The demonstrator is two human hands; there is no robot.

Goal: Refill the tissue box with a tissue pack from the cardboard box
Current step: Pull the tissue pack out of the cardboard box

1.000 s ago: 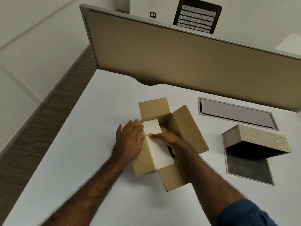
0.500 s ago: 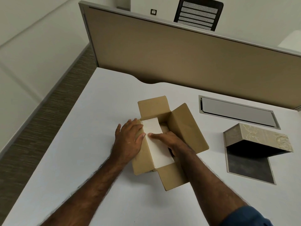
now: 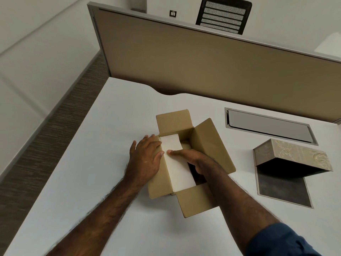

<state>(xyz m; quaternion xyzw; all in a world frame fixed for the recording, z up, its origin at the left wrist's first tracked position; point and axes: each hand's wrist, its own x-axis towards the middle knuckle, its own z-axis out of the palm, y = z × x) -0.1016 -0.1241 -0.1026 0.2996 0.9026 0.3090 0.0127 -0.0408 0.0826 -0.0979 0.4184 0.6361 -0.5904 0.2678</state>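
An open brown cardboard box [image 3: 208,145] sits mid-desk with its flaps spread. A white tissue pack [image 3: 177,167] stands inside along the left wall. My left hand [image 3: 145,159] lies flat on the box's left flap, thumb touching the pack's edge. My right hand [image 3: 195,159] reaches into the box, thumb across the pack's top and fingers curled down its right side. The beige patterned tissue box [image 3: 295,156] lies to the right, its lid hinged up over a dark empty inside [image 3: 282,187].
A white desk [image 3: 110,137] carries everything; its left edge drops to a carpeted floor. A tan partition [image 3: 203,60] closes the far side. A grey cable hatch [image 3: 269,126] is set into the desk behind the tissue box. A black chair back [image 3: 223,15] shows beyond.
Both hands stay almost where they were on the cardboard box and pack. The view has shifted slightly; nothing has been lifted.
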